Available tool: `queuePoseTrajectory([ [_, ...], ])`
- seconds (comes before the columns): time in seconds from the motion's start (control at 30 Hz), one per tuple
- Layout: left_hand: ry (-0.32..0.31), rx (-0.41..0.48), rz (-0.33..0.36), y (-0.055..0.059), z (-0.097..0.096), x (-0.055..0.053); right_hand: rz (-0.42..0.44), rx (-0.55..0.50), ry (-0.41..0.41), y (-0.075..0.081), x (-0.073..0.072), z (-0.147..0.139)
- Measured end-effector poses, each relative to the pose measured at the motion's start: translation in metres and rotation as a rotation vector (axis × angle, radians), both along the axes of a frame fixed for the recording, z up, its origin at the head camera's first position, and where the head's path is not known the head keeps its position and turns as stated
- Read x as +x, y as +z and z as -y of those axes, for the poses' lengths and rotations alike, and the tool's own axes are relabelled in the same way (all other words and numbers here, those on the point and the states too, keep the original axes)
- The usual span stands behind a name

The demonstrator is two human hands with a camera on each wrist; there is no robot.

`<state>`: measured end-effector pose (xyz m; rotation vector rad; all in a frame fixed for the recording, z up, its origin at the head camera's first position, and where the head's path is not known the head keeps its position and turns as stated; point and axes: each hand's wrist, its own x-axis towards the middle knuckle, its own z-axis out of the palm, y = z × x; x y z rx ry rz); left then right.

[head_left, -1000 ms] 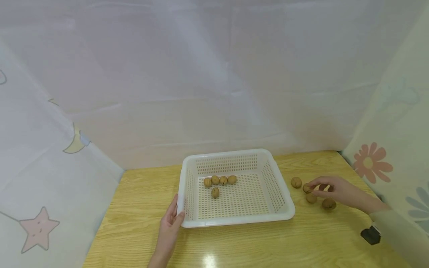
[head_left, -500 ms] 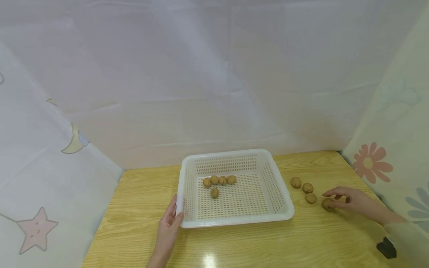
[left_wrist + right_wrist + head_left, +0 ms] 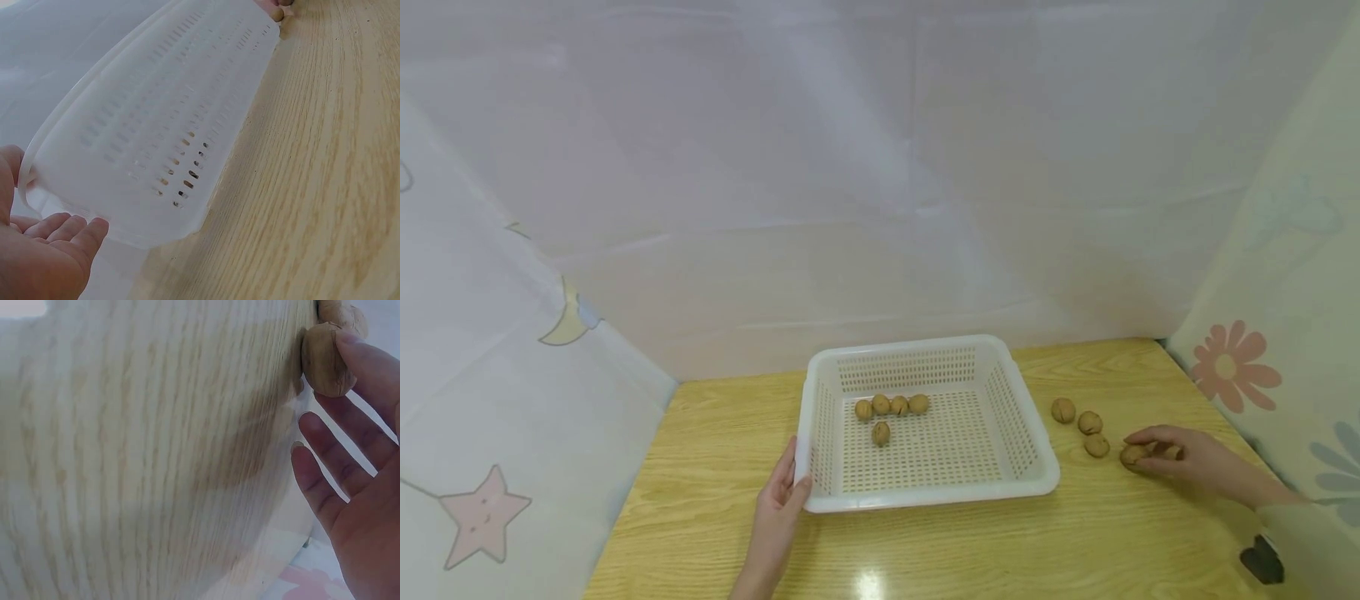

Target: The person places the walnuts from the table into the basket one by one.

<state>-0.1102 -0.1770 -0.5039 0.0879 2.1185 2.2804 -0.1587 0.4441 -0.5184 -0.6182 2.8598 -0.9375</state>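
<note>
A white plastic basket (image 3: 925, 504) stands mid-table with several walnuts inside, four-sided and slotted all over. My left hand (image 3: 777, 508) grips its left rim, thumb over the edge; in the left wrist view the fingers (image 3: 90, 236) lie against the outer wall. To the right of the basket, my right hand (image 3: 1187, 457) pinches a walnut (image 3: 1132, 456) between thumb and fingers, low at the wooden table. The right wrist view shows the thumb on that walnut (image 3: 326, 359), the other fingers spread. Three more walnuts (image 3: 1090, 422) lie between this hand and the basket.
Inside the basket, a row of walnuts (image 3: 891, 405) sits toward the back left, with a single walnut (image 3: 881, 433) in front. The wooden table (image 3: 700, 467) is bounded by a pale cloth backdrop (image 3: 880, 208) behind and on both sides.
My right hand has moved right and toward the front, from the middle walnuts to the rightmost one, and its fingers have closed around it. The left hand and basket have stayed in place.
</note>
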Motion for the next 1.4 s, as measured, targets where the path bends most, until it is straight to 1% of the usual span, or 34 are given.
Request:
queuePoseTrajectory([
  [0.23,-0.005,0.016,-0.006,-0.001,0.000,0.000,0.021,-0.003,-0.048,-0.002,0.001,0.006],
  [0.3,-0.005,0.019,-0.006,-0.001,-0.001,0.000,0.013,-0.012,-0.054,-0.001,0.001,0.009],
  [0.4,-0.004,0.015,-0.004,-0.001,0.000,-0.001,0.007,-0.036,-0.043,0.005,-0.001,0.014],
  [0.5,0.001,0.009,0.005,-0.001,0.000,0.000,0.018,-0.054,-0.040,0.013,-0.002,0.021],
  [0.6,0.002,0.008,0.011,0.000,0.000,0.000,0.039,-0.047,-0.049,0.021,-0.003,0.028],
  [0.67,0.001,0.009,0.012,0.000,0.000,0.000,0.038,-0.046,-0.040,0.026,-0.004,0.032],
  [0.7,0.001,0.008,0.013,0.000,0.001,0.000,0.031,-0.048,-0.036,0.029,-0.004,0.035],
  [0.83,0.000,0.003,0.012,-0.001,0.001,-0.001,-0.036,-0.081,0.031,0.040,-0.006,0.045],
  [0.93,0.001,0.005,0.011,-0.001,0.002,-0.001,-0.077,-0.094,0.065,0.052,-0.007,0.056],
  [1.0,0.001,0.010,0.010,-0.001,0.002,-0.002,-0.091,-0.078,0.075,0.061,-0.009,0.063],
  [1.3,-0.007,0.019,-0.008,-0.004,0.002,-0.001,-0.088,-0.050,0.140,0.093,-0.025,0.096],
  [1.4,-0.013,0.023,-0.018,-0.005,0.002,-0.001,-0.057,-0.027,0.130,0.104,-0.031,0.111],
])
